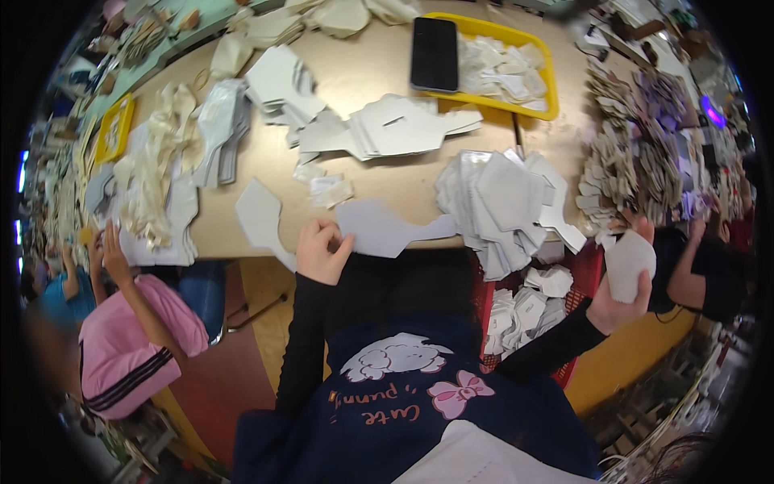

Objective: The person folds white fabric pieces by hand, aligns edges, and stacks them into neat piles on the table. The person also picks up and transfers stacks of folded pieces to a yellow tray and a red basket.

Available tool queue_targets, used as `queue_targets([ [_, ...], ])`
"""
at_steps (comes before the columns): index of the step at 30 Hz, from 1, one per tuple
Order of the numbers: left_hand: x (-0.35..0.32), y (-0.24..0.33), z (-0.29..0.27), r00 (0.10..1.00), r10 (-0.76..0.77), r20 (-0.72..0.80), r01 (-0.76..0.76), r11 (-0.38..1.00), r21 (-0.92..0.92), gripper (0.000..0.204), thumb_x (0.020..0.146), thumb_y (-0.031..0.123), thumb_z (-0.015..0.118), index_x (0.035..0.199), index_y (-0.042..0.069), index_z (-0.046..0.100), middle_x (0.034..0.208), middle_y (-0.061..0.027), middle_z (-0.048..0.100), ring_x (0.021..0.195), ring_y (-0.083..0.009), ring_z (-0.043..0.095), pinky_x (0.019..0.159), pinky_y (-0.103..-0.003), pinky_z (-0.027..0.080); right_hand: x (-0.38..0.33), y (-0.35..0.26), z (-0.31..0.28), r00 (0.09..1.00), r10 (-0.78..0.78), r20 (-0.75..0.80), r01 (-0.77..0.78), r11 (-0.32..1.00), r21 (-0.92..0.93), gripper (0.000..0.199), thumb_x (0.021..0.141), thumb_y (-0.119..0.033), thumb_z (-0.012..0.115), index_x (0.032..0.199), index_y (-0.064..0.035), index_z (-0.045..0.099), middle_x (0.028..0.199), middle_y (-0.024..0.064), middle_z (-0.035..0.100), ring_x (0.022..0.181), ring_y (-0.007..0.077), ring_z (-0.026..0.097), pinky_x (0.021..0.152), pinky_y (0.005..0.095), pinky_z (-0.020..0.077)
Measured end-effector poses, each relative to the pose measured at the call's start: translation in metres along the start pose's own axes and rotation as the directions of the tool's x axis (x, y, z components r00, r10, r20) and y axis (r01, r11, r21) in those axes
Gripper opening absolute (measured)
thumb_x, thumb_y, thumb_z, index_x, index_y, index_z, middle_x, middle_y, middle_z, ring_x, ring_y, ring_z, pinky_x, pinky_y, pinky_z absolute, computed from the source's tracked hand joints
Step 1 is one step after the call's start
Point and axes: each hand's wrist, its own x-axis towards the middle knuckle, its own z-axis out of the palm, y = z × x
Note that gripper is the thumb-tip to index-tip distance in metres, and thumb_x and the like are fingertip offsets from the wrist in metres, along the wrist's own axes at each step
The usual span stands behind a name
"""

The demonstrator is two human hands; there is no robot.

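The left hand (pixel 322 252) is curled, thumb and forefinger close together at the left edge of a sheet (pixel 375 230); whether they pinch it or only touch it, I cannot tell. The sheet is flat and pale grey, broad at the left and narrowing to a strip at the right, lying at the table's (pixel 372 181) near edge with the strip's end by a large stack (pixel 493 202). The right hand (pixel 619 306), off to the right past the red basket (pixel 589 278), grips a white piece (pixel 631 264) between thumb and fingers; that piece looks smooth, with a rounded outline.
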Motion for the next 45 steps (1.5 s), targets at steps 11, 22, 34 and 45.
queue_targets([
  [11,-0.047,0.087,0.004,0.942,0.102,0.321,0.245,0.445,-0.861,0.056,0.097,0.029,0.060,0.139,-0.003,0.040,0.133,-0.0183,0.053,0.114,-0.0219,0.058,0.097,-0.033,0.046,-0.070,0.085,0.120,0.624,0.373,0.687,0.168,0.794,-0.584,0.016,0.075,-0.013,0.067,0.086,-0.0004,0.069,0.121,0.0162,0.055,0.115,0.0304,0.052,0.102,0.0387,0.0365],
  [22,-0.038,0.065,0.008,0.908,-0.256,0.332,0.367,0.101,-0.925,0.046,0.104,0.034,0.045,0.128,-0.005,0.052,0.117,-0.0091,0.061,0.106,-0.0143,0.058,0.088,-0.026,0.045,-0.090,0.119,0.154,0.405,0.535,0.742,0.111,0.777,-0.620,0.022,0.087,-0.009,0.066,0.108,-0.0025,0.068,0.123,0.0146,0.061,0.107,0.0262,0.062,0.090,0.0329,0.0483],
  [34,-0.014,0.013,-0.004,0.989,0.140,-0.048,-0.139,0.990,0.022,0.040,0.092,0.018,0.061,0.131,0.009,0.057,0.131,-0.0077,0.059,0.123,-0.0290,0.052,0.106,-0.045,0.036,-0.061,0.133,0.149,0.530,0.574,0.625,0.019,0.729,-0.685,0.023,0.086,-0.004,0.063,0.108,-0.0030,0.068,0.096,0.0115,0.063,0.090,0.0214,0.060,0.080,0.0280,0.0459],
  [45,-0.026,-0.012,0.001,0.982,0.187,-0.014,-0.186,0.980,0.078,0.034,0.087,0.013,0.065,0.120,0.014,0.064,0.128,-0.0001,0.060,0.131,-0.0254,0.047,0.111,-0.052,0.027,-0.053,0.145,0.166,0.297,0.623,0.724,0.059,0.744,-0.665,0.028,0.079,-0.001,0.068,0.107,-0.0001,0.069,0.098,0.0106,0.062,0.096,0.0199,0.059,0.086,0.0275,0.0446],
])
